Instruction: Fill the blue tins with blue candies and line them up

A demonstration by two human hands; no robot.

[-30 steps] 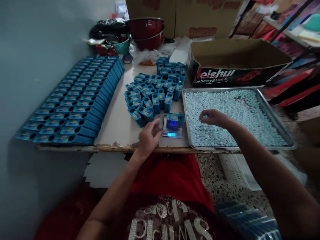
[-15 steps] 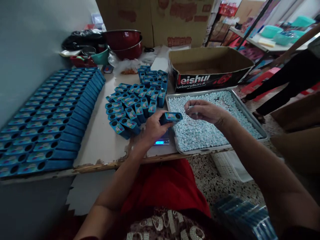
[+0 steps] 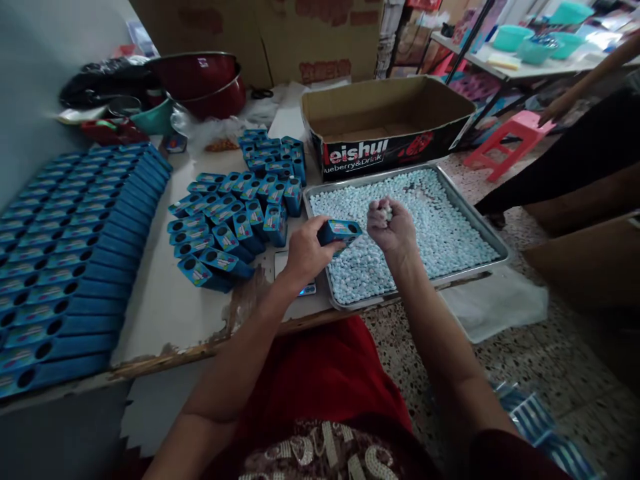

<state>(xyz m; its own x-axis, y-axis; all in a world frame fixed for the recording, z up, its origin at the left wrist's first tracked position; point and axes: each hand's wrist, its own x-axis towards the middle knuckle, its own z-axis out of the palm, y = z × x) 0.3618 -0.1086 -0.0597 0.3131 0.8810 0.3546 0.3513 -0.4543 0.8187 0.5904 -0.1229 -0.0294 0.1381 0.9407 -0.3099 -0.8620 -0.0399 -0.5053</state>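
Observation:
My left hand is wrapped round a blue box with a dark round hole in its top, above the near left side of the metal tray. Just right of the box, my right hand is turned up, its fingers curled round several pale candies. Many pale blue and white candies cover the tray. More blue boxes stand in a loose cluster on the table, left of my hands. A scale is partly hidden under my left forearm.
Rows of blue boxes fill the table's left side. An open cardboard box stands behind the tray. Dark red bowls are at the back left. A person's legs and a pink stool are at the right.
The view has shifted right, so the table's things lie further left. My right hand has turned palm up, its fingers closed round candies. My left hand still holds the blue box.

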